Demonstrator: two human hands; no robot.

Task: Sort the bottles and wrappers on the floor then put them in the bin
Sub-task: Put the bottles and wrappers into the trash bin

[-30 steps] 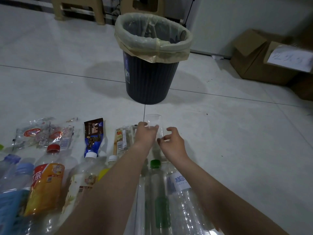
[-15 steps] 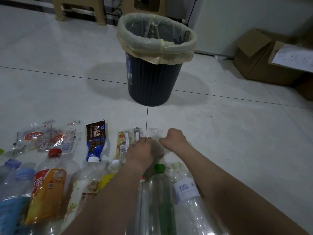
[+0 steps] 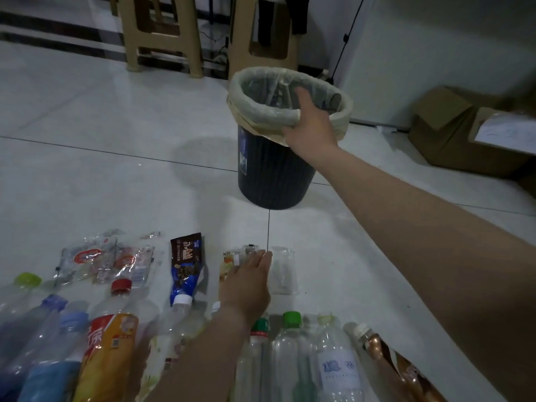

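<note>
A dark bin (image 3: 272, 175) with a pale liner stands upright on the tiled floor ahead. My right hand (image 3: 310, 123) grips its near rim, fingers inside and thumb outside. My left hand (image 3: 249, 282) lies flat and open on a yellow wrapper (image 3: 227, 264), its fingertips beside a clear wrapper (image 3: 282, 271). A blue and brown wrapper (image 3: 185, 265) and clear wrappers with red logos (image 3: 101, 259) lie in a row to the left. Below them lies a row of bottles: an orange-labelled bottle (image 3: 107, 343), a green-capped bottle (image 3: 291, 320), a white-labelled clear bottle (image 3: 338, 367) and a brown bottle (image 3: 391, 361).
Cardboard boxes (image 3: 452, 129) sit on the floor at the right, by a white wall. Two beige plastic stools (image 3: 162, 33) stand behind the bin. Bare tile lies between the wrappers and the bin.
My right hand has left the clear wrapper and risen to grip the bin's rim. The clear wrapper now lies flat on the floor. My left hand rests flat on the yellow wrapper.
</note>
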